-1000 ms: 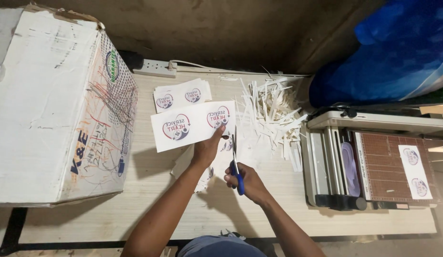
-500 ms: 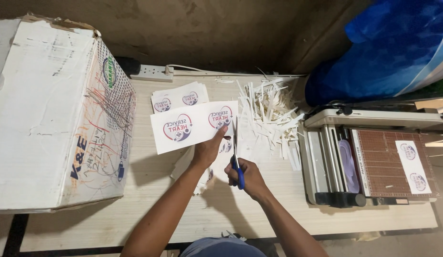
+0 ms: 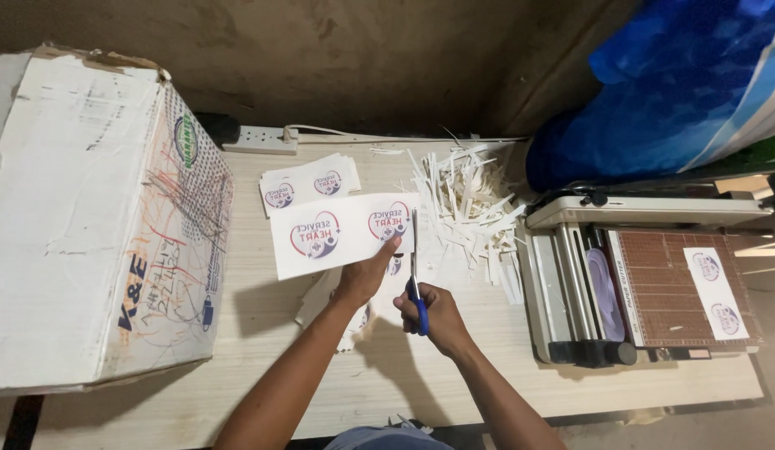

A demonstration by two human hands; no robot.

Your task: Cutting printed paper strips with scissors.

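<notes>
A printed sheet [image 3: 342, 233] is pinched by the left hand [image 3: 364, 277]. Blue-handled scissors [image 3: 416, 287] are gripped by the right hand [image 3: 437, 315], mid-cut. Steady feeding along the edge is judged necessary.

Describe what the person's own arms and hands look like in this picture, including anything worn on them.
Both forearms come up from the bottom edge and are bare: no sleeves show as far as the picture reaches. The left hand and the right hand have no gloves, and no watch, bracelet or ring is visible. Each arm is slim and narrows at the wrist.
</notes>
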